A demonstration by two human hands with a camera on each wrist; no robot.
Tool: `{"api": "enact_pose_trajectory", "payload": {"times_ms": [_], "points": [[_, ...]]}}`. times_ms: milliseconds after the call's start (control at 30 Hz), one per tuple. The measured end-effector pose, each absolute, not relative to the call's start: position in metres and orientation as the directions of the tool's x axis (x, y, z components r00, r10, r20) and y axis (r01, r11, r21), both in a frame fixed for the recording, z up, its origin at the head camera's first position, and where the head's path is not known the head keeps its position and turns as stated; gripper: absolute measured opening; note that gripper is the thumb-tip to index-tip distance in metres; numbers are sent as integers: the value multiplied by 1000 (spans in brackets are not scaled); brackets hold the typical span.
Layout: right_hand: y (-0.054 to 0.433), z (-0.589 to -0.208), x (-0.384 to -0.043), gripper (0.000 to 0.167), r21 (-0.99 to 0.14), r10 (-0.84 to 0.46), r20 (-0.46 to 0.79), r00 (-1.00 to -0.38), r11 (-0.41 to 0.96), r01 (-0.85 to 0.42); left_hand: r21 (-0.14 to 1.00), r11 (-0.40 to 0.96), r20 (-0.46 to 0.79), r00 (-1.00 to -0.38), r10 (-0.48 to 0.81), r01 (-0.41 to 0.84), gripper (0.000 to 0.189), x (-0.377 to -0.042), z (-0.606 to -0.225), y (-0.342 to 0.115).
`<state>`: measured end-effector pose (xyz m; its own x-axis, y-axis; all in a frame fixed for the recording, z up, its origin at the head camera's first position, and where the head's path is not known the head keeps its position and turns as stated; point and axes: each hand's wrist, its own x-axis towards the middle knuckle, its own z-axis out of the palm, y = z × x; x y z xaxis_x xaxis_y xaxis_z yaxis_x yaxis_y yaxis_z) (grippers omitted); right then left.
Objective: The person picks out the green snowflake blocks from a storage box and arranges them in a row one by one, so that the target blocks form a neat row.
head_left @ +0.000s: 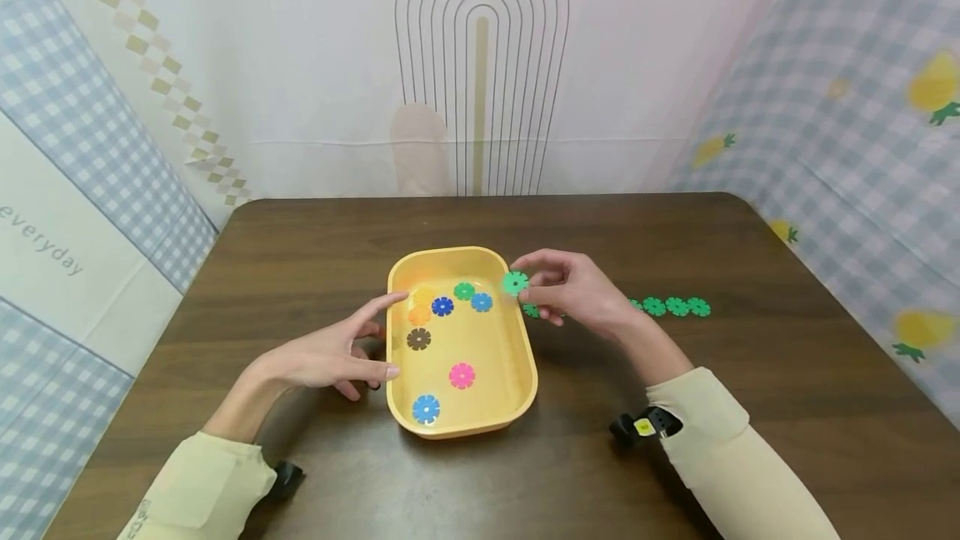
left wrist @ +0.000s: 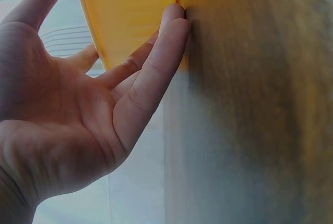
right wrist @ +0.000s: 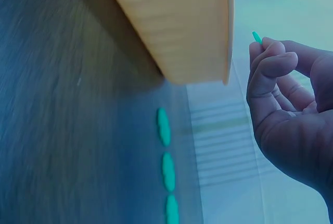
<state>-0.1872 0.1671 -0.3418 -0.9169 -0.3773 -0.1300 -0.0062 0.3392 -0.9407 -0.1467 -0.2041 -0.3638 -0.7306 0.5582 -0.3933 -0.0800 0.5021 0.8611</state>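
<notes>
A yellow tray (head_left: 487,348) stands mid-table, holding several notched, snowflake-shaped plastic discs: pink (head_left: 462,376), brown (head_left: 419,339), dark blue (head_left: 442,307), green (head_left: 464,291), light blue and orange. My left hand (head_left: 322,357) rests at its left side, thumb and index spread along the rim, other fingers against the outer wall in the left wrist view. Above the right rim, my right hand (head_left: 577,290) pinches a green snowflake disc (head_left: 515,282) between thumb and fingertips; the right wrist view shows that disc edge-on.
A row of green discs (head_left: 677,307) lies on the brown table (head_left: 322,248) right of the tray, partly hidden behind my right hand. Patterned cloth (head_left: 322,65) hangs behind the table and along both sides.
</notes>
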Motion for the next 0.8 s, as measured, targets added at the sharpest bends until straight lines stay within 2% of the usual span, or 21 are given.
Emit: {"api": "enact_pose_trajectory", "payload": {"times_ms": [800], "points": [[246, -364, -181, 42, -923, -220, -124, -967, 383, 32, 866, 493, -390, -726, 566, -81, 104, -147, -365, -205]]}}
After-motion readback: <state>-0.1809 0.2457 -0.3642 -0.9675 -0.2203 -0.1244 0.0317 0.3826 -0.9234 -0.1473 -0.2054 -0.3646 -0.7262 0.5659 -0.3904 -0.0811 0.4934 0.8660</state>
